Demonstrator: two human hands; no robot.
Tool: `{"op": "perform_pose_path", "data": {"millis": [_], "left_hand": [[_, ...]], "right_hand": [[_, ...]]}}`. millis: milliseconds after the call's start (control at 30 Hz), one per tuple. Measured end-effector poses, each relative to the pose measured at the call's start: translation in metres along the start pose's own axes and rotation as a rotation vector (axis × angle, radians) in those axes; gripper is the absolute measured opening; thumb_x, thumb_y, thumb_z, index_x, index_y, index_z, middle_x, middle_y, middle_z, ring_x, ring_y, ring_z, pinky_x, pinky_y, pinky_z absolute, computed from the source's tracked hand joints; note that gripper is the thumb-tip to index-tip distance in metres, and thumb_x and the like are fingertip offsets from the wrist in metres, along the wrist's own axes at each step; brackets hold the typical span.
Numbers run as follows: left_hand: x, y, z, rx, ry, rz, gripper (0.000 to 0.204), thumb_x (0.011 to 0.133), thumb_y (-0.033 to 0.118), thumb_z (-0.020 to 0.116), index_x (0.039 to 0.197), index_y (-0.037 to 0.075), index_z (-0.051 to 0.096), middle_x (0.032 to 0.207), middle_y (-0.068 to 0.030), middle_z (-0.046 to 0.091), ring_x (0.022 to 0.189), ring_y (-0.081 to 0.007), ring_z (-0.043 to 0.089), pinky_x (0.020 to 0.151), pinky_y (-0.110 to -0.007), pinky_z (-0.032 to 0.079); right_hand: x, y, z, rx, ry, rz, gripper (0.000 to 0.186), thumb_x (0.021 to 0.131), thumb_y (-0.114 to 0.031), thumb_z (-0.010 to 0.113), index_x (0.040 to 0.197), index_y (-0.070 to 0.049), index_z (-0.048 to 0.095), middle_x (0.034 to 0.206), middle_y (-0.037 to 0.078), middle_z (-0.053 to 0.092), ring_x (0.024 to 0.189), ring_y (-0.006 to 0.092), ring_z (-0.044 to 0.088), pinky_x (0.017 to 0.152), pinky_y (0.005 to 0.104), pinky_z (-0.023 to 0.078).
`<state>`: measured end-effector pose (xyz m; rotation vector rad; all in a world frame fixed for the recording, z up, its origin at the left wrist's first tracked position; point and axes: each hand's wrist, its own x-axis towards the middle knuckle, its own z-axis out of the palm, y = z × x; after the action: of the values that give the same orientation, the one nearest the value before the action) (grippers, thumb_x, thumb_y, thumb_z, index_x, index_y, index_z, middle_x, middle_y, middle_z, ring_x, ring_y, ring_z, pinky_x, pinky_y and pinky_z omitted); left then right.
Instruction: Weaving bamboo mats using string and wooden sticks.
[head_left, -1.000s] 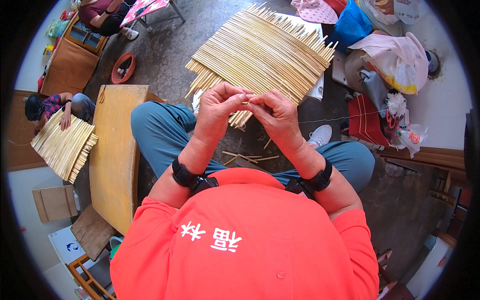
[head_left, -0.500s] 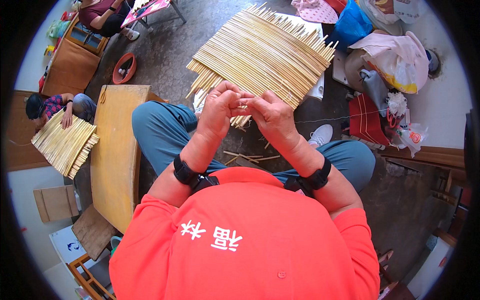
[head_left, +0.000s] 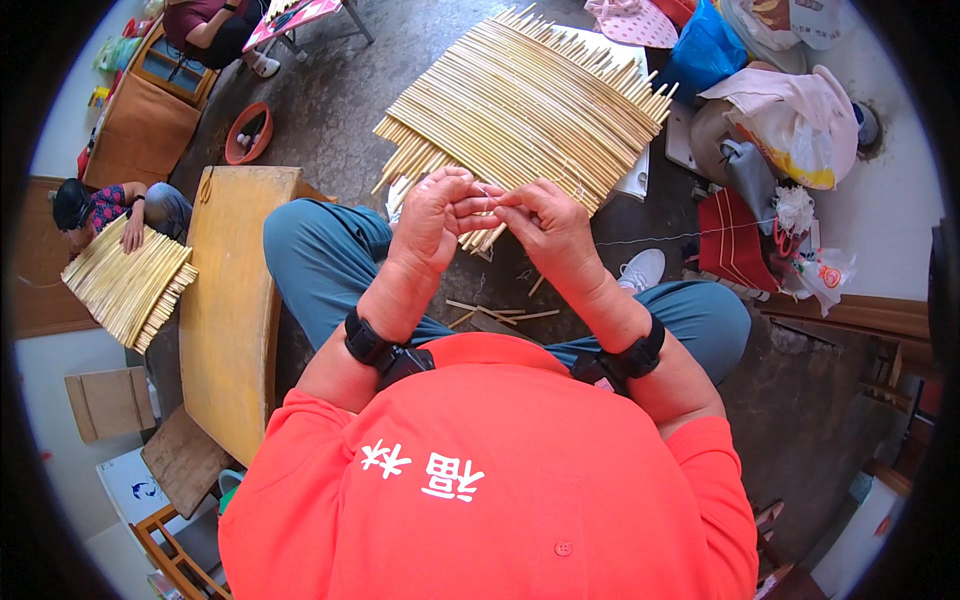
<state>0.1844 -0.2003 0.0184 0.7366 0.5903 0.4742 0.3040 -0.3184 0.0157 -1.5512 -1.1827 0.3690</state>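
Note:
Over the near edge of a mat of straight yellow sticks [head_left: 530, 110], my two hands meet fingertip to fingertip. A thin white thread [head_left: 487, 192] shows between them. My left hand [head_left: 432, 222] has its fingers curled and pinches the thread. Thumb and forefinger of my right hand [head_left: 556, 228] are pressed together on the same thread; the exact hold is too small to see. The mat's sticks lie side by side with uneven ends at both sides. Loose thread ends hang at its near edge, partly hidden by my hands.
Short cut sticks [head_left: 510, 314] lie on the floor between my feet. A yellow wooden bench [head_left: 230, 300] stands at my left. A fluffy white thread bundle [head_left: 794, 208] is beside a red bag [head_left: 728, 245] on the right. At far left another person handles a second stick mat [head_left: 135, 285].
My left hand's fingers have loosened and spread a little, and the right hand has shifted slightly to the right. More thread shows between the fingertips.

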Motion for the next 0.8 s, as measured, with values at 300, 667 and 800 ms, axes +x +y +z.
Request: {"op": "perform_pose_path", "data": {"millis": [300, 667, 800], "left_hand": [[0.003, 0.006, -0.015, 0.159, 0.292, 0.265, 0.017, 0.092, 0.014, 0.042, 0.104, 0.002, 0.040, 0.092, -0.0200, 0.059, 0.078, -0.0254, 0.064, 0.058, -0.032, 0.056], [-0.032, 0.058, -0.080, 0.159, 0.348, 0.430, 0.019, 0.095, 0.018, 0.041, 0.101, 0.000, 0.045, 0.100, -0.0187, 0.061, 0.078, -0.0200, 0.062, 0.068, -0.031, 0.051], [-0.044, 0.057, -0.093, 0.131, 0.383, 0.451, 0.019, 0.095, 0.016, 0.041, 0.103, -0.001, 0.044, 0.101, -0.0195, 0.060, 0.076, -0.0195, 0.062, 0.067, -0.030, 0.052]], "right_hand": [[0.006, -0.003, -0.014, 0.017, 0.106, 0.016, 0.007, 0.077, -0.004, 0.067, 0.083, -0.002, 0.064, 0.071, 0.002, 0.052, 0.058, 0.0074, 0.046, 0.052, 0.0212, 0.038], [0.002, -0.009, -0.098, 0.128, 0.528, -0.001, 0.004, 0.079, -0.001, 0.066, 0.077, -0.002, 0.061, 0.081, 0.000, 0.048, 0.069, 0.0061, 0.045, 0.058, 0.0183, 0.036], [-0.027, -0.021, -0.099, -0.017, 0.518, -0.003, 0.005, 0.077, -0.001, 0.066, 0.077, -0.001, 0.061, 0.088, 0.004, 0.050, 0.074, 0.0071, 0.046, 0.059, 0.0179, 0.036]]}}
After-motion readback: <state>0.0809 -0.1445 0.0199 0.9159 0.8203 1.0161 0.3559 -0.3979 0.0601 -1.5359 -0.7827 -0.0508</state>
